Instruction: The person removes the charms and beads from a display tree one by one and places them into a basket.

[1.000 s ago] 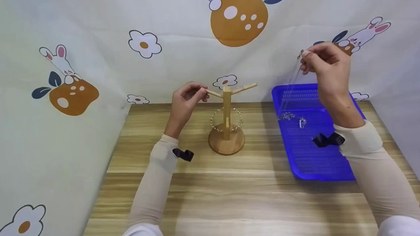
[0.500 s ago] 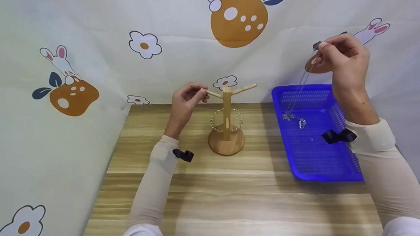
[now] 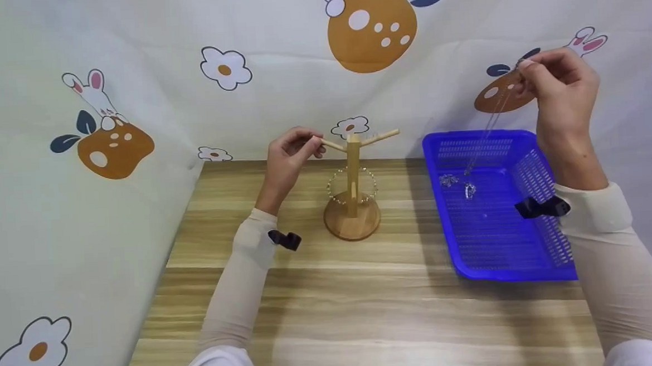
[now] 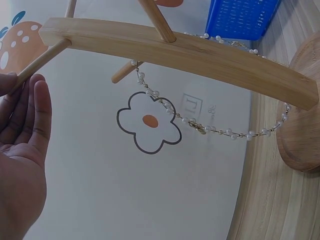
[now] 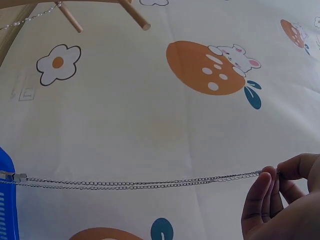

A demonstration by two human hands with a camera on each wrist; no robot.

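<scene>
My left hand (image 3: 291, 157) pinches the tip of the left upper peg on a wooden jewelry stand (image 3: 353, 173). A loop of white pearl beads (image 4: 229, 132) hangs from a lower peg of that stand. Over at the right, my raised right hand (image 3: 565, 92) pinches the top of a silver chain necklace (image 5: 140, 184) between thumb and fingers. The doubled chain slants down from the fingertips, and its lower end, which carries a small silver piece, hangs over the blue basket (image 3: 502, 235).
Inside the basket lie a small silver clump (image 3: 448, 180) and another shiny silver piece (image 3: 470, 190). The stand's round base (image 3: 352, 220) rests on the wood-grain table (image 3: 332, 305). A patterned sheet (image 3: 288, 101) rises behind the table. The right upper peg (image 3: 380, 138) points toward the basket.
My right hand has moved to the right and slightly up, drawing the necklace's lower end rightward, away from the silver clump. My left hand and the stand have stayed in place.
</scene>
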